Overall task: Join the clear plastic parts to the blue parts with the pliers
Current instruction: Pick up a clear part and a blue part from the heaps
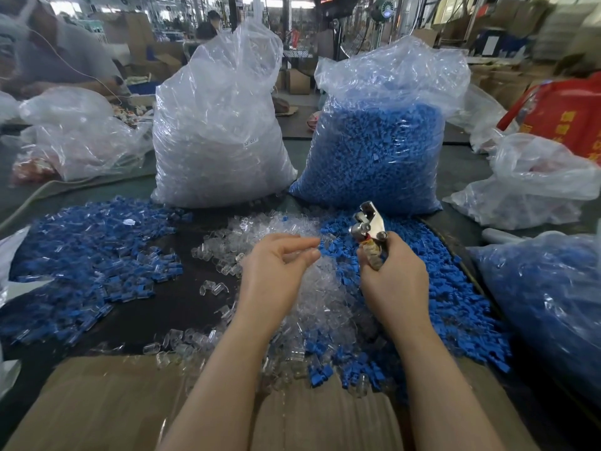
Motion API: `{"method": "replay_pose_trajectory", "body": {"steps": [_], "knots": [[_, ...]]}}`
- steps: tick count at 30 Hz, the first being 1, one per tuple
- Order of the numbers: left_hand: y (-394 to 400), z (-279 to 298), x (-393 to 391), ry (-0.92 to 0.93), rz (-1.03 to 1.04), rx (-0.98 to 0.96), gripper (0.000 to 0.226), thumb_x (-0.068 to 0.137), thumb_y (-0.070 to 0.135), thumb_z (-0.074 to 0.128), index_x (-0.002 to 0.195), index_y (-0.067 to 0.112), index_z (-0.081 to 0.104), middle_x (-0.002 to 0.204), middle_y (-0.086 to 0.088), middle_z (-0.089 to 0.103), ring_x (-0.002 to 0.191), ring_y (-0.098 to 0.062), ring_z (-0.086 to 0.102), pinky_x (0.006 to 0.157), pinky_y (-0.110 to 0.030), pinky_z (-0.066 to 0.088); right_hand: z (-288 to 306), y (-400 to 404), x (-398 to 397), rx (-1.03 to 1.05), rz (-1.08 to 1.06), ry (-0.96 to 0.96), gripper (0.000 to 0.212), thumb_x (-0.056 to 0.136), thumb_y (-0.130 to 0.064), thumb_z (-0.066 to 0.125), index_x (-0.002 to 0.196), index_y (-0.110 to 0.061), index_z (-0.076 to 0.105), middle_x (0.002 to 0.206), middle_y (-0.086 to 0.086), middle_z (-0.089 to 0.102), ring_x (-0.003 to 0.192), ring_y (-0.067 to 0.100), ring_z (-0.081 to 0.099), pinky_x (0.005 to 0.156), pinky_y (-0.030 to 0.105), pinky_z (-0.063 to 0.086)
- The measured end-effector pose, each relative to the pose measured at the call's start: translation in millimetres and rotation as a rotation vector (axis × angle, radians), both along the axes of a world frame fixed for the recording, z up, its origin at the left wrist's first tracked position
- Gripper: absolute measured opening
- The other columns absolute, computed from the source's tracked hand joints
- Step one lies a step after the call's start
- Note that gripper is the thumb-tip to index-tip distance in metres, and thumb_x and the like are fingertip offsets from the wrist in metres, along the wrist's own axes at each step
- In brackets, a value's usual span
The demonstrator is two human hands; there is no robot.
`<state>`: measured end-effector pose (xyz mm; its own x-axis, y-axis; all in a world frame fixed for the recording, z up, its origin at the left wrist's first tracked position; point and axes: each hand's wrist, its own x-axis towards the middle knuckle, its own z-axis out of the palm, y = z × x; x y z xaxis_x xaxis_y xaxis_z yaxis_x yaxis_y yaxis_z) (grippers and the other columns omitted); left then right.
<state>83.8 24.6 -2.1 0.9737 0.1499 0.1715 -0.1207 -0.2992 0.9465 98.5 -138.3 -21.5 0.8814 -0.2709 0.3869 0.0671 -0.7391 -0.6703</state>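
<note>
Behind two hands — right hand (392, 275) gripping pliers (370, 222) — two bags

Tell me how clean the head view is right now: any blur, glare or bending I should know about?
Head view: the pliers and both hands, left hand and right hand, are fairly sharp; the background workshop is blurred; wide-angle bending curves the table edges; the clear bag shows soft glare on its folds; lighting is even, shadows faint.

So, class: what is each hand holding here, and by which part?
The right hand grips the pliers by the handles, head pointing up. The left hand has loosely curled fingers; whether they pinch a clear part cannot be told.
</note>
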Motion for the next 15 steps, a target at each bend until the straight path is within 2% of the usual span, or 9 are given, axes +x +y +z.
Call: {"method": "replay_pose_trajectory", "body": {"steps": [4,8,10,12,14,15], "knots": [[-3.6,0.1,-0.3,-0.028,0.027,0.102,0.016,0.086,0.034,0.073,0.090,0.050,0.072,0.119,0.022,0.056,0.111,0.003,0.051,0.089,-0.019,0.038,1.4,-1.2,-0.1,0.033,0.017,-0.032,0.012,0.092,-0.032,0.062,0.092,-0.024,0.053,0.083,-0.004,0.060,0.073,0.019,0.054,0.064,0.034,0.036],[-6.5,2.0,-1.4,-0.024,0.001,0.109,0.018,0.083,0.038,0.075,0.085,0.056,0.071,0.119,0.027,0.058,0.117,-0.001,0.051,0.110,-0.045,0.035,2.3,-1.8,-2.2,0.085,0.043,-0.061,0.012,0.092,-0.033,0.063,0.093,-0.023,0.055,0.082,-0.005,0.063,0.073,0.017,0.056,0.064,0.034,0.038],[-9.9,3.4,-2.3,-0.031,-0.011,0.123,0.021,0.082,0.040,0.074,0.079,0.060,0.069,0.109,0.027,0.062,0.115,-0.003,0.054,0.110,-0.047,0.035,3.2,-1.9,-3.1,0.124,0.054,-0.075,0.011,0.092,-0.032,0.064,0.092,-0.024,0.056,0.078,-0.009,0.061,0.071,0.012,0.056,0.063,0.032,0.038],[-12.6,3.7,-3.4,-0.039,-0.029,0.089,0.020,0.084,0.038,0.074,0.081,0.058,0.070,0.098,0.028,0.068,0.107,-0.001,0.060,0.102,-0.034,0.044,4.0,-2.0,-3.2,0.165,0.063,-0.094,0.010,0.091,-0.032,0.064,0.091,-0.024,0.057,0.075,-0.012,0.059,0.069,0.007,0.054,0.061,0.031,0.037],[-13.9,3.8,-4.8,-0.041,-0.037,0.005,0.019,0.085,0.033,0.074,0.083,0.052,0.072,0.090,0.033,0.069,0.092,0.010,0.063,0.080,-0.013,0.048,4.4,-2.1,-3.2,0.199,0.069,-0.113,0.010,0.091,-0.031,0.065,0.090,-0.023,0.058,0.074,-0.012,0.059,0.068,0.006,0.055,0.060,0.032,0.038],[-14.0,3.5,-4.6,-0.038,-0.037,-0.032,0.019,0.086,0.030,0.074,0.085,0.048,0.073,0.085,0.034,0.069,0.082,0.014,0.063,0.071,-0.007,0.046,4.6,-1.9,-3.1,0.209,0.069,-0.120,0.010,0.091,-0.030,0.065,0.090,-0.023,0.059,0.074,-0.011,0.060,0.068,0.007,0.056,0.059,0.032,0.040]]}}
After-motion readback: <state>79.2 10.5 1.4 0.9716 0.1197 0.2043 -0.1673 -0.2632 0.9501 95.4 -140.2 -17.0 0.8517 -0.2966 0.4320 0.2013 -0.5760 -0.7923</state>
